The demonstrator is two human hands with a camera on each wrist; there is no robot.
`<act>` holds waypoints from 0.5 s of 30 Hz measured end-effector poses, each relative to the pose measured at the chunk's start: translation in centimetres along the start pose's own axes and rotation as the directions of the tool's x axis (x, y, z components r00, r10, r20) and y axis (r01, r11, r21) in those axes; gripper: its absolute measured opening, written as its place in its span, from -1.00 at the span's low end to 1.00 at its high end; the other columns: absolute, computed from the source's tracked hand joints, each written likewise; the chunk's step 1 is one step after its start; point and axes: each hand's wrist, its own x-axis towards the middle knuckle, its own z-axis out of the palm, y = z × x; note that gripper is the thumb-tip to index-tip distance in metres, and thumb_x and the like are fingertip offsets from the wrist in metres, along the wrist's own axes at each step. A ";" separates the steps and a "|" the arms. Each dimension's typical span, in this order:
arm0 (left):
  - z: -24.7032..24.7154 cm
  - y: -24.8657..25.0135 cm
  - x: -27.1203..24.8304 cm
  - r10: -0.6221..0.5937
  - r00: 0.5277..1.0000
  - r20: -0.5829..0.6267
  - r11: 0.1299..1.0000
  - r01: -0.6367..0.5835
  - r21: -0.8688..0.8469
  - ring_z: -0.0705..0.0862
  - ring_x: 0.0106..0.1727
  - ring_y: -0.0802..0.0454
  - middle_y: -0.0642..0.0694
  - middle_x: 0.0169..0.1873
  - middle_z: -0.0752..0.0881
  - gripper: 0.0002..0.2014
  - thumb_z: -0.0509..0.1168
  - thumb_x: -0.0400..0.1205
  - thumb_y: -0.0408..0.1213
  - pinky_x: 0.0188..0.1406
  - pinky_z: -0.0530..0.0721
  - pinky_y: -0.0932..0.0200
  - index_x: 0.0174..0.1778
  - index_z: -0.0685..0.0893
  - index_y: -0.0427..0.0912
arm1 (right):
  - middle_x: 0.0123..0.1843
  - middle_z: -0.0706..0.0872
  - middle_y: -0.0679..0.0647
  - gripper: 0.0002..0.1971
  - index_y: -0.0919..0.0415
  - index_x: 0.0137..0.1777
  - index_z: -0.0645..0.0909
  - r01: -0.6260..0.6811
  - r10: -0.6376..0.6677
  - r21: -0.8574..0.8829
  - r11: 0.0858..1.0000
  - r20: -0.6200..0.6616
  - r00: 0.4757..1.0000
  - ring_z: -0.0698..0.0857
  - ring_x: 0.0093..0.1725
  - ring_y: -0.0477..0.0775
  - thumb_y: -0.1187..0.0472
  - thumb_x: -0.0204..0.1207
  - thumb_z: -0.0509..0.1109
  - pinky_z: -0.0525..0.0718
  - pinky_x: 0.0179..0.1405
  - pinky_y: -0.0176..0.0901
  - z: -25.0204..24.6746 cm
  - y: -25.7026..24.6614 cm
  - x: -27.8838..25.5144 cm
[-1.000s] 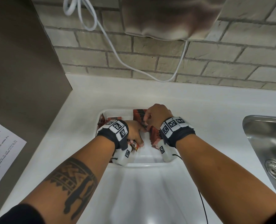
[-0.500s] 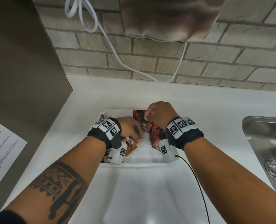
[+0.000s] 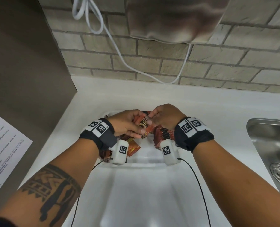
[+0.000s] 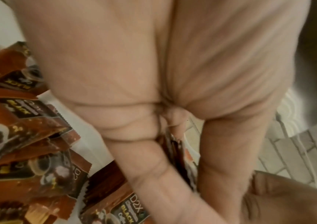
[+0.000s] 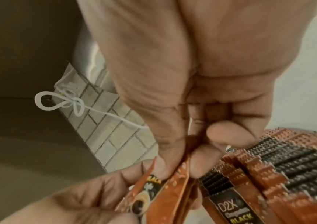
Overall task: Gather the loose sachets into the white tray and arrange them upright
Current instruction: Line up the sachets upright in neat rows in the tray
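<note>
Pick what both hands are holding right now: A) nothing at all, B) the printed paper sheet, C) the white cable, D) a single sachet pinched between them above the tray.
D: the left hand and right hand both pinch one brown sachet over the white tray, beside the upright row.

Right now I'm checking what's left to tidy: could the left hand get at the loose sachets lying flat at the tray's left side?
Probably not yet: the left hand is full, gripping a sachet together with the right hand. The loose sachets lie uncovered right beneath its wrist.
</note>
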 end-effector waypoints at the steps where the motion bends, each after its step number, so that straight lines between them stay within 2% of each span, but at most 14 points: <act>1: -0.1 -0.1 -0.1 0.006 1.000 -0.005 1.000 -0.006 0.007 0.81 0.10 -0.03 -0.18 0.23 0.74 -0.48 0.50 0.54 -0.53 -0.09 0.81 0.11 0.40 0.57 -0.20 | -0.11 0.83 0.01 -0.79 0.15 0.01 0.76 0.011 -0.011 0.002 1.000 -0.007 1.000 0.75 -0.11 -0.04 0.18 0.42 0.65 0.63 -0.17 -0.29 -0.1 0.0 0.0; 5: -0.4 -0.3 -0.3 0.040 0.994 -0.104 0.983 -0.020 0.185 0.86 -0.02 -0.11 -0.13 0.06 0.83 -0.63 0.60 0.49 -0.31 -0.33 0.79 0.10 0.17 0.68 -0.11 | -0.19 0.76 -0.09 -0.84 0.11 0.01 0.76 0.055 -0.057 -0.038 0.998 -0.054 0.997 0.70 -0.18 -0.15 0.16 0.47 0.61 0.55 -0.24 -0.38 -0.5 -0.1 0.0; 7: -0.8 -0.4 -0.4 0.012 0.991 -0.136 0.953 0.030 0.301 0.86 -0.10 -0.18 -0.14 -0.01 0.83 -0.62 0.65 0.42 -0.24 -0.35 0.81 -0.01 0.11 0.70 -0.12 | -0.21 0.75 -0.12 -0.88 0.09 -0.01 0.77 0.068 -0.076 -0.089 0.994 -0.097 0.992 0.69 -0.16 -0.15 0.15 0.48 0.60 0.50 -0.26 -0.44 -0.5 0.0 0.2; 8: -1.0 -0.4 -0.6 -0.018 0.989 -0.144 0.927 0.071 0.369 0.84 -0.20 -0.15 -0.12 -0.06 0.81 -0.61 0.66 0.41 -0.25 -0.36 0.82 -0.06 0.09 0.71 -0.13 | -0.22 0.74 -0.13 -0.89 0.10 -0.02 0.79 0.067 -0.083 -0.125 0.990 -0.129 0.988 0.68 -0.15 -0.15 0.16 0.49 0.59 0.47 -0.28 -0.47 -0.5 0.0 0.3; 9: -1.1 -0.4 -0.7 -0.060 0.987 -0.148 0.889 0.120 0.442 0.80 -0.31 -0.07 -0.08 -0.10 0.78 -0.62 0.66 0.42 -0.28 -0.38 0.82 -0.03 0.09 0.70 -0.13 | -0.21 0.74 -0.12 -0.91 0.11 -0.02 0.80 0.063 -0.089 -0.162 0.985 -0.154 0.984 0.67 -0.14 -0.15 0.17 0.49 0.58 0.46 -0.30 -0.49 -0.5 0.0 0.4; 11: -1.3 -0.4 -0.9 -0.137 0.979 -0.150 0.778 0.200 0.595 0.69 -0.40 0.05 -0.06 -0.04 0.72 -0.67 0.63 0.45 -0.32 -0.53 0.73 0.14 0.07 0.70 -0.11 | -0.17 0.73 -0.10 -0.92 0.11 -0.02 0.82 0.051 -0.090 -0.231 0.972 -0.159 0.983 0.67 -0.09 -0.12 0.20 0.51 0.55 0.50 -0.26 -0.44 -0.2 -0.1 0.7; 13: -1.0 0.0 -0.9 -0.168 0.979 -0.116 0.665 0.199 0.719 0.65 -0.45 0.12 -0.05 0.06 0.72 -0.71 0.60 0.47 -0.32 -0.61 0.59 0.26 0.04 0.70 -0.03 | -0.14 0.74 -0.10 -0.92 0.11 -0.03 0.83 0.034 -0.075 -0.300 0.953 -0.129 0.989 0.69 -0.02 -0.08 0.22 0.52 0.52 0.60 -0.08 -0.33 0.5 -0.2 1.1; 15: -0.2 0.5 -0.7 -0.204 0.978 -0.044 0.576 0.156 0.803 0.66 -0.45 0.15 -0.05 0.12 0.73 -0.67 0.58 0.49 -0.28 -0.63 0.54 0.32 0.10 0.70 0.11 | -0.08 0.77 -0.07 -0.92 0.09 -0.08 0.83 0.000 -0.047 -0.375 0.927 -0.115 0.992 0.71 0.01 -0.04 0.21 0.50 0.50 0.70 0.04 -0.18 1.3 -0.2 1.6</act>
